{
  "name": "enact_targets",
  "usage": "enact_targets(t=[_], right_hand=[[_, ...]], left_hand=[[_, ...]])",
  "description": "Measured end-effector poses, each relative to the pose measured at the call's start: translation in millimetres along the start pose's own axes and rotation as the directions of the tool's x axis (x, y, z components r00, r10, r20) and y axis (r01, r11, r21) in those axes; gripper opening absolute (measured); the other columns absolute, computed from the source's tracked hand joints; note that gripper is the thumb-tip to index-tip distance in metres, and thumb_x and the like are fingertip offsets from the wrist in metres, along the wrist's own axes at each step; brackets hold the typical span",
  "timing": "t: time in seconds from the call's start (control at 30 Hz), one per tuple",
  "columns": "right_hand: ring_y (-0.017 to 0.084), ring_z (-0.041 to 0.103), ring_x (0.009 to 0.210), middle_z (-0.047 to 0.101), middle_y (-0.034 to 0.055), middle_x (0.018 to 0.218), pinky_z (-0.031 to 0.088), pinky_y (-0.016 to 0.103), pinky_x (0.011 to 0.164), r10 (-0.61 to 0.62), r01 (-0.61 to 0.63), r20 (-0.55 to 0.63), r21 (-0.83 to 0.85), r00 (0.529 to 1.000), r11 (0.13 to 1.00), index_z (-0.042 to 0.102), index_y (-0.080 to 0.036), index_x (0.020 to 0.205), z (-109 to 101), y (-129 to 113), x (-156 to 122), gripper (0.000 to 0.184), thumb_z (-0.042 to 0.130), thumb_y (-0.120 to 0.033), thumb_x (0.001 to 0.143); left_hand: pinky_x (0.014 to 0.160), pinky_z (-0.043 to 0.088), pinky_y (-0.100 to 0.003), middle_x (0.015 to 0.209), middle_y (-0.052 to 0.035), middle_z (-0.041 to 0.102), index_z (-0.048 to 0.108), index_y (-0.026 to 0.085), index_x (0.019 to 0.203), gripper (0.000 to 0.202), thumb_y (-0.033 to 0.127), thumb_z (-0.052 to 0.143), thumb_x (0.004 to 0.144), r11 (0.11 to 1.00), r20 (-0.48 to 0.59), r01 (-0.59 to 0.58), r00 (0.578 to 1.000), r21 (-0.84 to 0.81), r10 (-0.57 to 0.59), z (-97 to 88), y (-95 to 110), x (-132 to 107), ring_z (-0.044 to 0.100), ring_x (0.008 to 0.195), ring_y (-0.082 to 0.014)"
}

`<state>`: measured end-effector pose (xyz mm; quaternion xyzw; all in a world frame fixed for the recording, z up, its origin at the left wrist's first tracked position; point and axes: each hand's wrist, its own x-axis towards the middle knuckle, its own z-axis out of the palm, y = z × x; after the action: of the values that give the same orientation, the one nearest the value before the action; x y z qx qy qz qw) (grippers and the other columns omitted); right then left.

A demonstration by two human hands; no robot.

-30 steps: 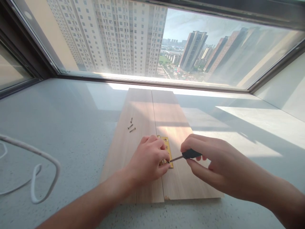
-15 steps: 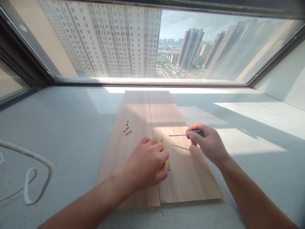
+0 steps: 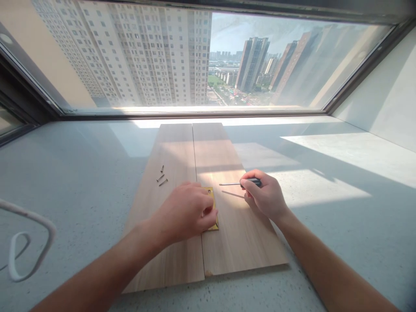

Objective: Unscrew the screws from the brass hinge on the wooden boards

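Note:
My left hand (image 3: pixel 186 212) is over a yellow metal plate with holes (image 3: pixel 212 225), perhaps a hinge, lying at the seam between two pale wooden boards. Its thumb and fingers are closed together; whatever is between them is hidden, and the hand covers much of the plate. To the right, my right hand (image 3: pixel 264 193) grips a screwdriver (image 3: pixel 229 184) by its dark handle. The shaft points left, above the right board (image 3: pixel 247 242), with its tip just short of the plate. Three screws (image 3: pixel 162 177) lie on the left board (image 3: pixel 172 147).
Both boards rest side by side on a pale speckled sill (image 3: pixel 325 242). A white cable (image 3: pixel 48 229) loops at the left. Beyond the boards runs a dark window frame (image 3: pixel 195 116). Sunlight and shadow cross the surface.
The whole view has shifted, so everything sits farther left. The screwdriver is lower, closer to its shadow on the board. My left hand has drawn back slightly across the plate.

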<state>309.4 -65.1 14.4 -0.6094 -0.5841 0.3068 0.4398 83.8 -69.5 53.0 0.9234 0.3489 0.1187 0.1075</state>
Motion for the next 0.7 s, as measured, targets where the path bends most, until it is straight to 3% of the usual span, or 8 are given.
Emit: enact_targets(t=[0.17,0.33,0.57,0.7], right_hand=[[0.013,0.051,0.046,0.054,-0.0023,0.051,0.041,0.026,0.046,0.019,-0.019,0.033,-0.002,0.999,1.0,0.06,-0.019,0.075,-0.6,-3.7,-0.9,0.015,0.057,-0.033,0.078],[0.014,0.052,0.046,0.056,-0.0018,0.053,0.04,0.026,0.046,0.029,-0.029,0.05,-0.01,0.998,1.0,0.059,-0.018,0.076,0.1,-8.7,-1.5,0.016,0.057,-0.034,0.079],[0.015,0.053,0.047,0.055,-0.0027,0.05,0.039,0.026,0.047,0.026,-0.026,0.004,-0.045,1.0,0.999,0.062,-0.019,0.081,0.6,-3.4,-0.3,0.019,0.059,-0.038,0.08],[0.015,0.054,0.047,0.056,-0.0025,0.051,0.04,0.027,0.047,0.03,-0.03,0.006,-0.058,1.0,0.998,0.062,-0.019,0.081,0.2,-3.3,-0.2,0.02,0.059,-0.039,0.079]], left_hand=[[0.055,0.037,-0.026,0.062,-0.0009,0.058,0.057,0.017,0.061,0.028,0.032,0.05,0.085,0.979,-0.101,0.16,0.98,-0.129,-0.173,-18.2,-33.1,-15.7,0.051,0.061,-0.014],[0.055,0.038,-0.026,0.061,-0.0007,0.058,0.057,0.017,0.061,0.029,0.035,0.052,0.084,0.969,-0.16,0.243,0.955,-0.049,-0.248,-29.1,-73.7,-21.7,0.052,0.06,-0.0143],[0.069,0.041,-0.031,0.072,-0.0033,0.061,0.062,0.018,0.072,0.02,0.029,0.053,0.085,0.98,-0.204,0.169,0.968,0.107,-0.144,-9.9,-89.6,-19.3,0.054,0.075,-0.0185],[0.072,0.041,-0.033,0.075,-0.0046,0.062,0.063,0.017,0.074,0.017,0.028,0.054,0.084,0.969,-0.244,0.192,0.958,0.152,-0.152,2.6,-96.4,-29.2,0.054,0.079,-0.0198]])
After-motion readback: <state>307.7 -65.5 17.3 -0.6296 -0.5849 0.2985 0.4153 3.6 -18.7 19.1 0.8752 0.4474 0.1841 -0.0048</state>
